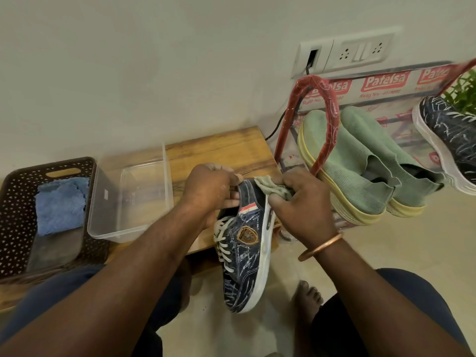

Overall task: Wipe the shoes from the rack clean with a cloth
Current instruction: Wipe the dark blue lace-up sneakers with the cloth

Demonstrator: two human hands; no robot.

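Head view: the left grip (211, 186) is clamped on the heel of a denim shoe (244, 256), which is held at the counter (219, 148) edge. The right grip (301, 204) is bunched round a green cloth (273, 189) pressed to that heel. Leftward sit a clear tub (134, 222) and a basket (15, 215) holding a blue towel (61, 204). Rightward, the rack (319, 119) carries green shoes (355, 176).

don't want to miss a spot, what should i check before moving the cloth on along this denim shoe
1. The left hand grips the denim shoe at its heel collar: ok.
2. The cloth is bunched in the right hand, touching the heel: ok.
3. The white sole edge is clean: not ok, it looks dingy.
4. The shoe's far side is clean: cannot tell, hidden.
5. A spare blue cloth lies in the basket: ok.
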